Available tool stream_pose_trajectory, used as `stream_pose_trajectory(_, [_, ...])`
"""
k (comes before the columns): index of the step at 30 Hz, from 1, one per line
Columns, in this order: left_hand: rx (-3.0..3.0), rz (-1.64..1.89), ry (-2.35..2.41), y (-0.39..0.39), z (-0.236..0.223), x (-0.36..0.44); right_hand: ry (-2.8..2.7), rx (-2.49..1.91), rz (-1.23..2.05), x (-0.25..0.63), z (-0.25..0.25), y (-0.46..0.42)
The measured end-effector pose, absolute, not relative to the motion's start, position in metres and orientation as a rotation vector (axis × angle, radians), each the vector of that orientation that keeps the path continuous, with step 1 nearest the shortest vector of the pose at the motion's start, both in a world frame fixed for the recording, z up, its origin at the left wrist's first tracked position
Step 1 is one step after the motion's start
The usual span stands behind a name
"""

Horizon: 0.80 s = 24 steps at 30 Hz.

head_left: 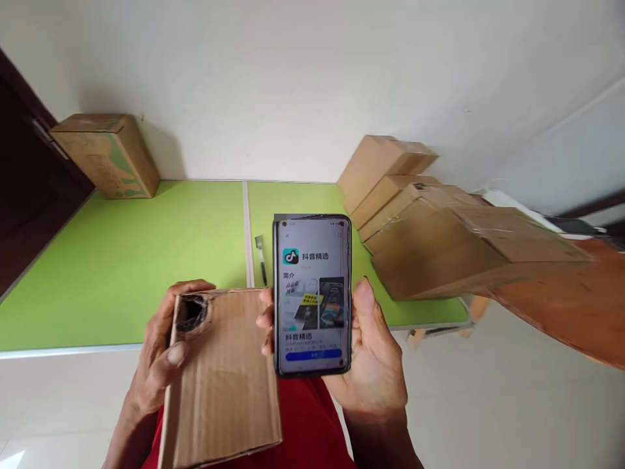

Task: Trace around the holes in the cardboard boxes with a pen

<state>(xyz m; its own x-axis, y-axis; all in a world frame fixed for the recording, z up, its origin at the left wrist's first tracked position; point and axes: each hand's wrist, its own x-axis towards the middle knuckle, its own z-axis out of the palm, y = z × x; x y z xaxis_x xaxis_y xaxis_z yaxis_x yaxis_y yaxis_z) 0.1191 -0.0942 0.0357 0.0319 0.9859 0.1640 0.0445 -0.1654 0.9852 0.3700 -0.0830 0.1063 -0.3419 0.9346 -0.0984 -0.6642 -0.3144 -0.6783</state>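
Observation:
My right hand grips a smartphone upright, its lit screen facing me with an app page on it. Fingertips wrap its left edge and the thumb lies along the right. In my left hand is a flat brown cardboard box, held by its left edge with the thumb on the front face. A dark, rough-edged hole shows in the box's top left corner. The phone overlaps the right edge of the box in view; I cannot tell whether they touch.
A green table stands against the white wall. On it lies a black pen-like tool. A printed carton sits at the back left; several cardboard boxes crowd the right end. Further right is a brown wooden surface.

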Motion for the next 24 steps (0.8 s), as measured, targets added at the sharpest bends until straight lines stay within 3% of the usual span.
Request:
stream_pose_trajectory(7, [1.386,1.285,1.079,-0.087,0.035,0.124,-0.672,-1.385,1.297,0.427,0.013,-0.015])
stream_pose_trajectory(12, [1.475,1.29,1.02,-0.087,0.044,0.137,-0.746,-1.63,1.248,0.438,-0.05,0.024])
stream_pose_trajectory(24, [1.294,1.294,1.138,-0.094,0.044,0.126,-1.334,-2.095,0.809,0.44,-0.049,0.028])
